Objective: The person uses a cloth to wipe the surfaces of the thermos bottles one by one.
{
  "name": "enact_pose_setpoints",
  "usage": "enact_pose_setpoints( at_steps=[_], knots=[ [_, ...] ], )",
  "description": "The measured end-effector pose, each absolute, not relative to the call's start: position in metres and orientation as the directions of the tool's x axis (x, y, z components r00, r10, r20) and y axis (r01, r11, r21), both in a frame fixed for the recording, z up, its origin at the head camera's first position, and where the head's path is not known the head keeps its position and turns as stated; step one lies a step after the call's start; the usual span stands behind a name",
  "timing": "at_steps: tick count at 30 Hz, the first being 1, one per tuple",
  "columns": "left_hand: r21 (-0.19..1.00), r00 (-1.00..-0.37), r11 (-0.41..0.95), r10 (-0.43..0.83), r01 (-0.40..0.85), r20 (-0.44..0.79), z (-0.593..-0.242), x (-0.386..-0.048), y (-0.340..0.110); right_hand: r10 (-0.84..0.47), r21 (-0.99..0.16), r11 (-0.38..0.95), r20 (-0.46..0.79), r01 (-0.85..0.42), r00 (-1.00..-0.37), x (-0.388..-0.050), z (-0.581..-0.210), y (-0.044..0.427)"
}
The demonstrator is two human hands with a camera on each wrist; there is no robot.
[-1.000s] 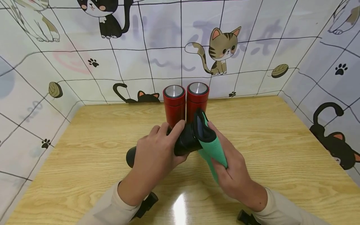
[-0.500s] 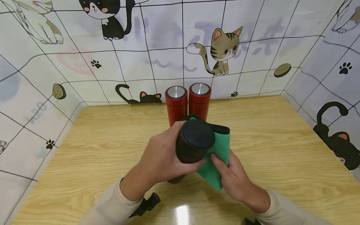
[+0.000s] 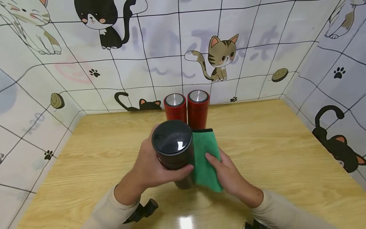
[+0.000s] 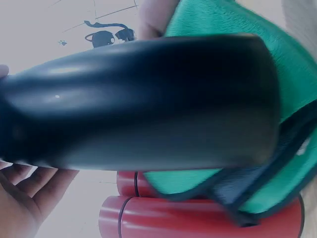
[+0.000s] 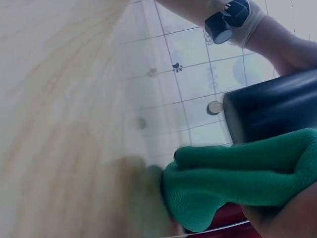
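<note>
My left hand (image 3: 151, 165) grips a black thermos flask (image 3: 172, 143) near its top and holds it above the table, its glossy lid tilted toward the head camera. In the left wrist view the flask's long smooth body (image 4: 148, 109) fills the middle. A folded green cloth (image 3: 206, 159) with black edging is pinched by my right hand (image 3: 231, 175), thumb on the near face. In the head view the cloth lies along the flask's right side. The right wrist view shows the folded cloth (image 5: 237, 173) beside the flask's base (image 5: 237, 119); whether they touch I cannot tell.
Two red flasks with silver lids, a left one (image 3: 175, 106) and a right one (image 3: 198, 108), stand side by side at the back of the wooden table (image 3: 271, 143). Cat-patterned white sheeting (image 3: 160, 41) encloses the table at the back and both sides.
The black flask has swung from lying sideways to lid-up, then shifted left and toward the camera. The cloth has unfurled from the flask's end to its right side. The red flasks stay put.
</note>
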State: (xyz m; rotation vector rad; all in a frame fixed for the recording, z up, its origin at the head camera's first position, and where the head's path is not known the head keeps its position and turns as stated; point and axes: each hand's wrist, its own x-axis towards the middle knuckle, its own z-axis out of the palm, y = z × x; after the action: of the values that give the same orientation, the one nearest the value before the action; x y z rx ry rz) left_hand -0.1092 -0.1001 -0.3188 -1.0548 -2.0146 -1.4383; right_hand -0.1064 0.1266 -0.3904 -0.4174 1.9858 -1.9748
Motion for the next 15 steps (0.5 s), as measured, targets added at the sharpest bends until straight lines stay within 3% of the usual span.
enact_pose_setpoints(
  at_steps=[3,7,11,15],
  knots=[
    [0.590,-0.582,0.070,0.297,0.804,0.757,-0.320,-0.111,-0.102,-0.409,-0.979,-0.038,-0.166,0.198,-0.898,-0.108,-0.396,0.126],
    [0.568,-0.548,0.012,0.276,0.823,0.790,-0.320,-0.113,-0.102,-0.466,-0.906,-0.132,-0.302,0.403,-0.832,-0.110,-0.403,0.129],
    [0.563,-0.545,0.014,0.269,0.826,0.794,-0.319,-0.113,-0.101,-0.541,-0.845,-0.190,-0.335,0.500,-0.771,-0.110,-0.408,0.131],
    [0.552,-0.536,0.018,0.273,0.833,0.799,-0.322,-0.113,-0.102,-0.557,-0.819,-0.217,-0.343,0.531,-0.757,-0.107,-0.412,0.131]
  ],
)
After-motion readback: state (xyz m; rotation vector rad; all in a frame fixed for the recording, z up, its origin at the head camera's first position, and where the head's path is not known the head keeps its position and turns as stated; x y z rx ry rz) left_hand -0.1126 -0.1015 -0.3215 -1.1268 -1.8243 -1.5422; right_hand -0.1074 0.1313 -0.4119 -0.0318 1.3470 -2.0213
